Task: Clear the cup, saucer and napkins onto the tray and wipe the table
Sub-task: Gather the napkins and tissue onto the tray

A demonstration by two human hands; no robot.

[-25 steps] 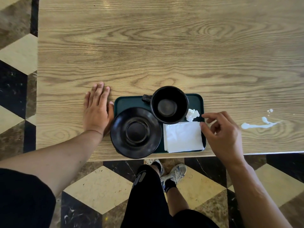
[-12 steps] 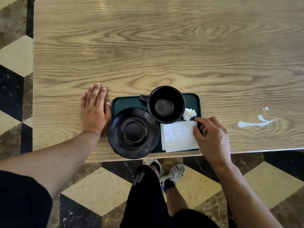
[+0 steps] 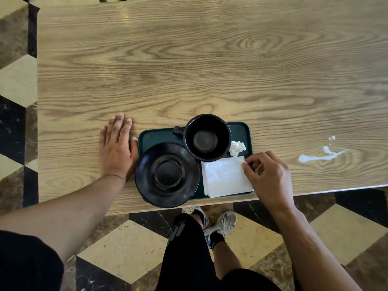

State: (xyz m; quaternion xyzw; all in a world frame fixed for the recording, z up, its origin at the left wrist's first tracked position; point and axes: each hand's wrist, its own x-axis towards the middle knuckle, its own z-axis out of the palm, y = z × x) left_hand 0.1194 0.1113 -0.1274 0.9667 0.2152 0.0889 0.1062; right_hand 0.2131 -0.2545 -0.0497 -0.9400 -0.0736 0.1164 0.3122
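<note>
A dark green tray [image 3: 241, 131] sits at the near edge of the wooden table [image 3: 189, 70]. On it stand a black cup [image 3: 207, 137], empty and upright, and a black saucer [image 3: 167, 174] that overhangs the tray's left and front edges. A crumpled white napkin [image 3: 237, 148] lies right of the cup. Flat white napkins [image 3: 225, 177] are stacked in the tray's front right corner. My right hand [image 3: 267, 177] pinches the top napkin's far right corner between thumb and fingers. My left hand [image 3: 116, 149] lies flat on the table, its thumb against the tray's left edge.
A white liquid spill [image 3: 321, 155] streaks the table to the right of the tray, with small drops above it. The table's front edge runs just below the tray. My legs and shoes stand on a patterned tile floor [image 3: 130, 248].
My right hand moved left onto the tray and closed its fingers on the flat napkin's far right corner. My left hand stayed flat beside the tray.
</note>
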